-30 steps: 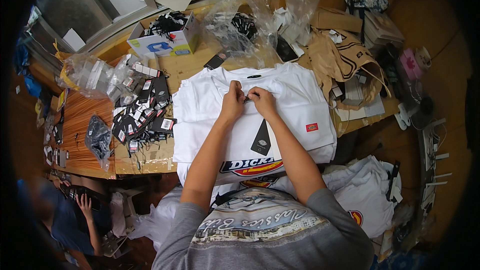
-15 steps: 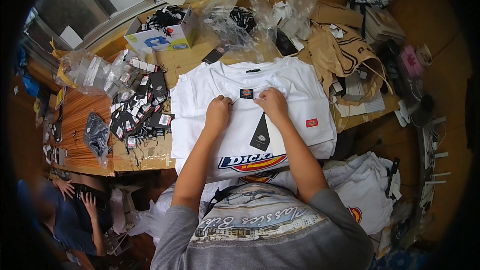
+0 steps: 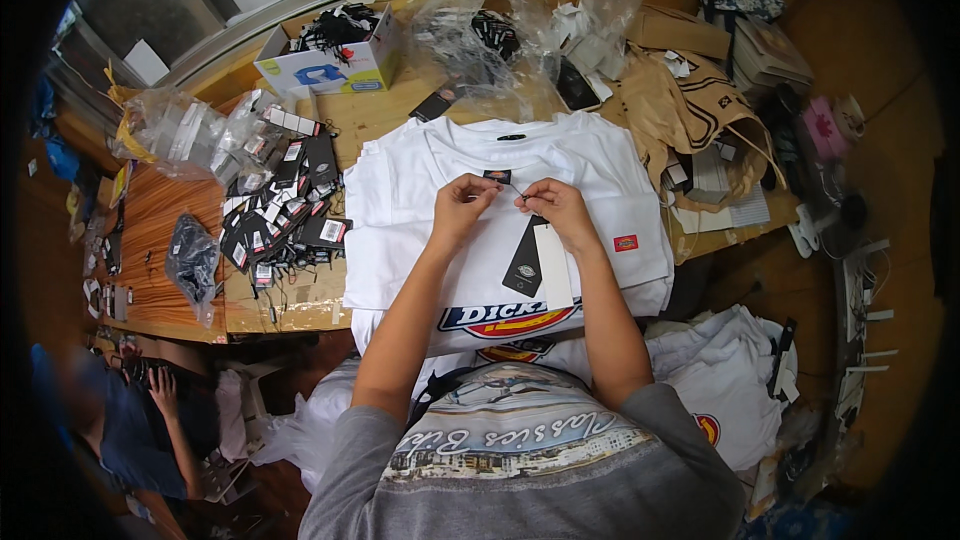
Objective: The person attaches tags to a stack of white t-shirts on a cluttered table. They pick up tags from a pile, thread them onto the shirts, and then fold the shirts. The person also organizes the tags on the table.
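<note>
Head view: white T-shirt lies flat on top of a shirt stack on wood table, collar pointing away from person. L hand fingers pinched together on small black label, just below collar. R hand fingers pinched on thin cord of hang tags; black + white tags lie on shirt chest, just below R hand. Hands near each other, approx. shirt centre. Pile of black tags on table to L of shirt. Cardboard box and clear plastic bags beyond collar. More white shirts at lower R, below table edge.
</note>
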A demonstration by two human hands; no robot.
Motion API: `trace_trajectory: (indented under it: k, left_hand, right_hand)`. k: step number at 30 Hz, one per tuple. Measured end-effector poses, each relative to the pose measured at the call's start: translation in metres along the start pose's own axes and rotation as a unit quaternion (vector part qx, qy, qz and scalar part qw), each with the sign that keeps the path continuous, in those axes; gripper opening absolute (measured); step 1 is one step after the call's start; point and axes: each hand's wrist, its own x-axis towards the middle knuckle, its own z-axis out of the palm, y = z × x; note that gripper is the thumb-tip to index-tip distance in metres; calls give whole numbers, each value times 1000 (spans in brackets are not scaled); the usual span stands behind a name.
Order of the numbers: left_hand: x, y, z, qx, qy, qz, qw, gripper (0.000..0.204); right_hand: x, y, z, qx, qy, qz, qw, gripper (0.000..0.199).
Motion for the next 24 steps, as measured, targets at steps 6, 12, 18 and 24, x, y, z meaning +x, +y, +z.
trace_trajectory:
  k: [6,12,18,24]
  left_hand:
    - [1,-5,5,117,-65,2,991,12]
    - [0,7,9,213,-47,56,974,24]
    - [2,7,7,244,-55,55,967,24]
    - [4,7,6,245,-67,44,966,22]
  right_hand:
    - [-1,10,-6,27,11,-23,999,14]
    - [-1,15,2,-50,63,-50,995,15]
    - [-1,16,10,-139,96,-100,980,14]
    - [-4,12,12,-157,110,-89,977,13]
